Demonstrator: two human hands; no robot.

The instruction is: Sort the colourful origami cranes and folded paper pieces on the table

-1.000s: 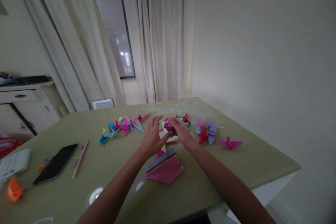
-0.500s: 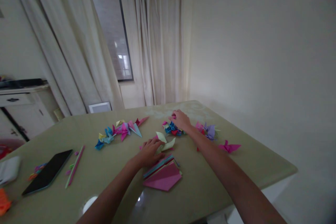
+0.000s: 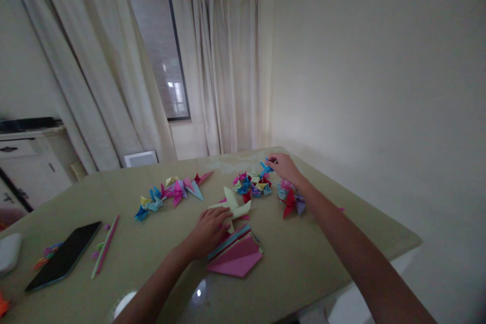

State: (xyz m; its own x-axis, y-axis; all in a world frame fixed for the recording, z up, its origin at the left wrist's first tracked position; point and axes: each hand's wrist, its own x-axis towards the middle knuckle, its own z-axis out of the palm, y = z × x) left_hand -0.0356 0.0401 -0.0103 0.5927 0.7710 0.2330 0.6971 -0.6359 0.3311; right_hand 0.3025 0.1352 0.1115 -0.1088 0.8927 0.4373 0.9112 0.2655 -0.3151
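Observation:
My left hand (image 3: 208, 231) rests on the table with curled fingers pinching a pale yellow folded paper shape (image 3: 234, 206). Just below it lies a stack of coloured paper squares (image 3: 237, 254), pink on top. My right hand (image 3: 283, 165) reaches to the far side of the table and its fingertips close on a small blue folded piece (image 3: 266, 167). A cluster of small origami figures (image 3: 252, 186) lies between the two hands. More figures (image 3: 290, 199) in red and purple sit under my right forearm.
A row of origami figures (image 3: 170, 193) lies at the middle left of the table (image 3: 311, 258). A black phone (image 3: 63, 255), pink and green paper strips (image 3: 105, 245) and a white object (image 3: 8, 253) lie at the left. Curtains and a window stand behind.
My right hand left the yellow shape, went to the far cluster, then moved right and took a blue piece. My left hand drew back toward me with the yellow shape.

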